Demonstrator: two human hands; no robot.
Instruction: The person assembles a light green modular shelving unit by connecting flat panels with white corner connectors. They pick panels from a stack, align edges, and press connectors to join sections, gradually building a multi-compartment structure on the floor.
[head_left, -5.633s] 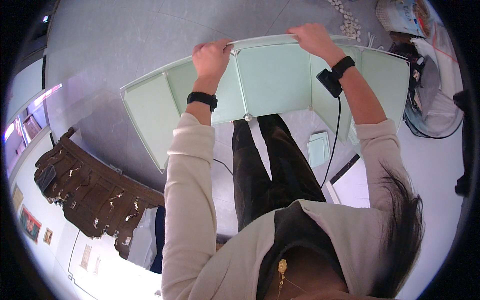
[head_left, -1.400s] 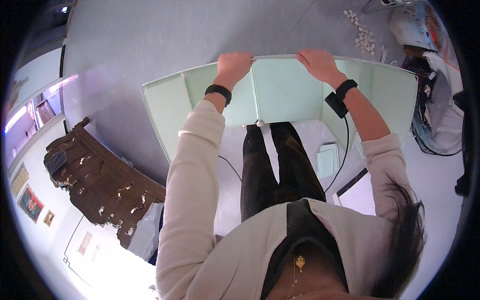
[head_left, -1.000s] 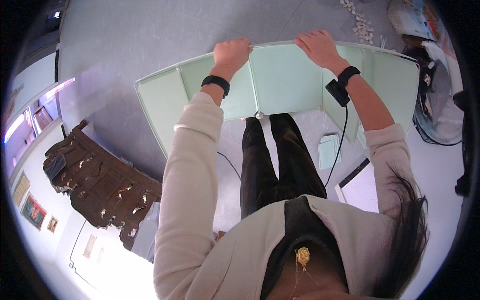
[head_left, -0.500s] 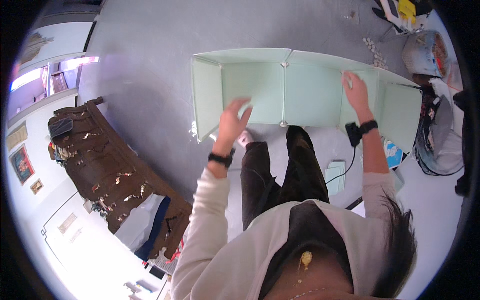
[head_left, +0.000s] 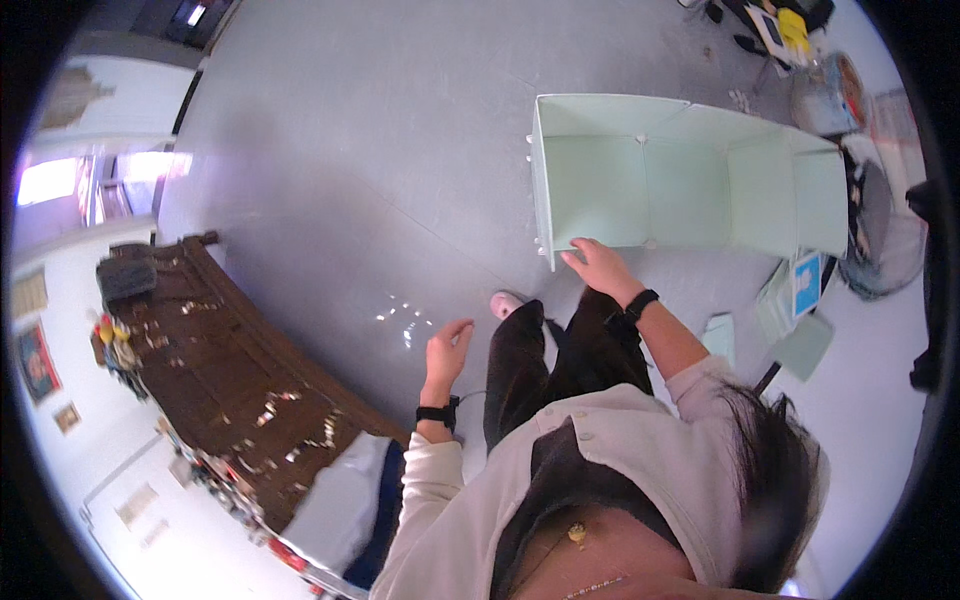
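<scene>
A pale green panel storage unit point(head_left: 685, 190), joined by small white connectors, lies in front of me to the right, its hollow side showing. At its near edge, close to the left corner, is my right hand point(head_left: 600, 268), with thumb and fingers closed about the rim. Further left and lower, my left hand point(head_left: 447, 352) hovers over the floor with fingers loosely bent, thumb apart, and nothing visible in it. Beyond its fingers, several small white connectors point(head_left: 405, 320) lie scattered on the floor. Both wrists wear black bands.
Loose pale green panels point(head_left: 802, 345) and a blue-and-white sheet point(head_left: 806, 284) lie right of my legs. A brown wooden bench point(head_left: 220, 370) with cloth and small items runs along the left. A bucket point(head_left: 828, 95) stands far right, near a dark bag point(head_left: 885, 235).
The storage unit has shifted right, uncovering the scattered connectors. My right hand has come left and nearer, onto its near edge. My left hand has drawn back from the unit.
</scene>
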